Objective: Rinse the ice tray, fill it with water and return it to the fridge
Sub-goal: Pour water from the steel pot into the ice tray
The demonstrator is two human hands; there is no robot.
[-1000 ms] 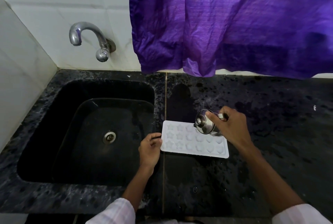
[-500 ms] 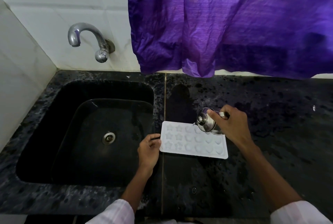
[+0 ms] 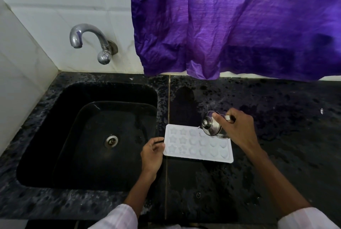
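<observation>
On counter (image 3: 280,147), tray (image 3: 195,145) — left hand (image 3: 152,152) pinches its left edge; right hand (image 3: 239,129) curled round jug (image 3: 210,126) — tilted over tray.

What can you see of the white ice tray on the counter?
The ice tray is white, rectangular, plastic-looking, with three rows of star and heart-shaped cavities. It lies flat on the black counter right of the sink. The left hand holds its left edge; the right hand tilts a steel vessel over its far side.

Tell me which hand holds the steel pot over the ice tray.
The right hand grips the tilted steel pot above the ice tray; the left hand only holds the tray's left edge.
</observation>
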